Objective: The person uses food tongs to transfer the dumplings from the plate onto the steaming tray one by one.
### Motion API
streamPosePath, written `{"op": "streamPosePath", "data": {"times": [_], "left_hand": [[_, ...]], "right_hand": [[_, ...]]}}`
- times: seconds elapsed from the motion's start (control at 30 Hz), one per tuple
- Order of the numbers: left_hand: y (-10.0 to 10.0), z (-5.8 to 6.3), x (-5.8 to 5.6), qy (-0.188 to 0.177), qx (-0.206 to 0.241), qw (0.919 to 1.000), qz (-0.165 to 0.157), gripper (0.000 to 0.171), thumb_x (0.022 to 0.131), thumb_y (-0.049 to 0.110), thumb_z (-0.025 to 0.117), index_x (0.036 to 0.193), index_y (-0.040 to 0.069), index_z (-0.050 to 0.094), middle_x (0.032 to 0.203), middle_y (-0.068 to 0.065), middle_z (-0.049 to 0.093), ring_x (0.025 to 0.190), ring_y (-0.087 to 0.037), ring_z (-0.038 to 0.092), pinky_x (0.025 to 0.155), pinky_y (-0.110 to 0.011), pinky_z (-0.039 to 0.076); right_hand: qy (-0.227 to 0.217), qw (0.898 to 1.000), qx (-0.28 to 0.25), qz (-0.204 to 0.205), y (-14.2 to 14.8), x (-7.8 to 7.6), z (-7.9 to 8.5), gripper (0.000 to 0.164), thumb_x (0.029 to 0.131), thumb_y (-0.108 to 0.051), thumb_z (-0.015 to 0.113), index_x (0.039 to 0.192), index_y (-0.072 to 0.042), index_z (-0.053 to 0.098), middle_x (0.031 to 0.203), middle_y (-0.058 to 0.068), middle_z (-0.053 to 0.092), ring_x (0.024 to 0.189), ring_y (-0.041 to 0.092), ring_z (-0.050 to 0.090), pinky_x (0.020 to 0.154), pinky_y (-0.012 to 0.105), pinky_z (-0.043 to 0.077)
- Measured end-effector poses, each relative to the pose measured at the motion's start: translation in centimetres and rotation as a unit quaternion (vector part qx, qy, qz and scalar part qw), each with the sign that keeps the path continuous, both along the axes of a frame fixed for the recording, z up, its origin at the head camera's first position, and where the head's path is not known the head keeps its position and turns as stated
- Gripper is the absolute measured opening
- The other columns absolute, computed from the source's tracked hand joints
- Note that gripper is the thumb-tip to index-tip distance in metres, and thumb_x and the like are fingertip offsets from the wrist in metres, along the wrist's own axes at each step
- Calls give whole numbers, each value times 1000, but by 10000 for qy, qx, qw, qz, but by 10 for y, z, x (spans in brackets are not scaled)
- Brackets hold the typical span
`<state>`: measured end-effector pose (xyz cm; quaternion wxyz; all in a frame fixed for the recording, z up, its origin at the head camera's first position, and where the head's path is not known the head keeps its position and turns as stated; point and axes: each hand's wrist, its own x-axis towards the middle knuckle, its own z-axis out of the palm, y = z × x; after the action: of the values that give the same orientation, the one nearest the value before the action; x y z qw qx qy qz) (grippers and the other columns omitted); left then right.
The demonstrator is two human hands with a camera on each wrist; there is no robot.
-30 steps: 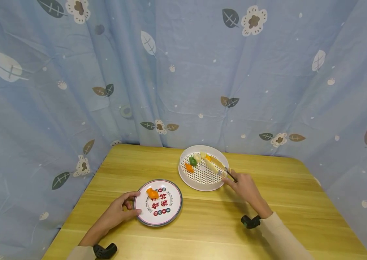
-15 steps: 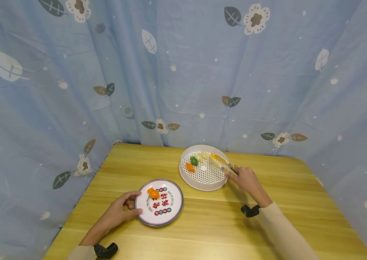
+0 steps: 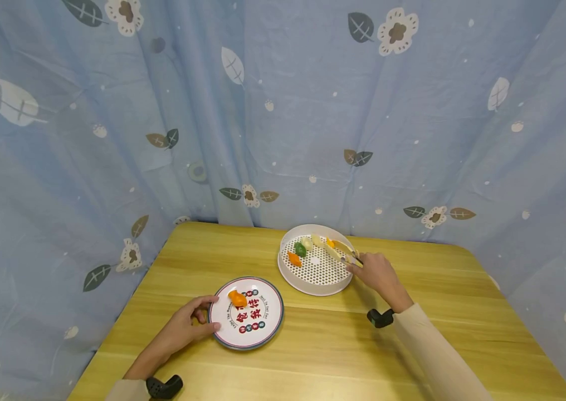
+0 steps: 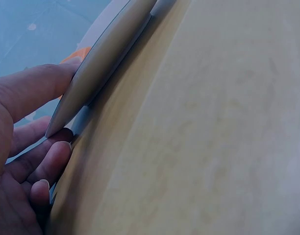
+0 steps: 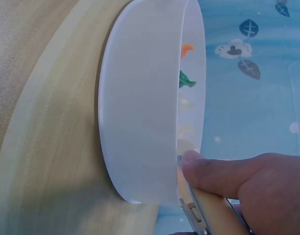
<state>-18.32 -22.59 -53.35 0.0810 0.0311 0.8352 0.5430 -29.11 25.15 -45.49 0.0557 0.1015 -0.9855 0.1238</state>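
Observation:
My left hand (image 3: 183, 323) grips the near-left rim of a white plate (image 3: 269, 309) with red lettering, thumb on top and fingers at the edge. In the left wrist view the thumb (image 4: 47, 81) presses that rim. An orange, dumpling-like piece (image 3: 237, 299) lies on the plate. My right hand (image 3: 380, 281) holds tongs (image 3: 334, 253), their spread arms reaching into a white round steamer basket (image 3: 308, 285). Near the tips is another orange piece (image 3: 331, 243); I cannot tell whether it is pinched. In the right wrist view the basket wall (image 5: 140, 98) hides most of the inside.
Other pieces in the basket are an orange one (image 3: 294, 259), a green one (image 3: 300, 249) and pale ones (image 3: 317, 240) along the far side. The wooden table (image 3: 313, 351) meets a blue patterned curtain (image 3: 293, 122) behind the basket.
The right hand and tongs have shifted slightly right inside the basket, and the orange piece by the tips appears farther right too. The left hand keeps its hold on the plate.

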Motion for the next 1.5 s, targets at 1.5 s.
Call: {"op": "streamPosePath", "data": {"times": [1.5], "left_hand": [[1,0,-1,9,-92,9999,51,64,81,28,90,136,16,62,99,-9,54,90,-24,50,74,-30,40]], "right_hand": [[843,9833,-1236,1034,-48,56,-9,64,87,-46,81,132,-2,69,57,-10,41,52,4,35,50,24,32]]}}
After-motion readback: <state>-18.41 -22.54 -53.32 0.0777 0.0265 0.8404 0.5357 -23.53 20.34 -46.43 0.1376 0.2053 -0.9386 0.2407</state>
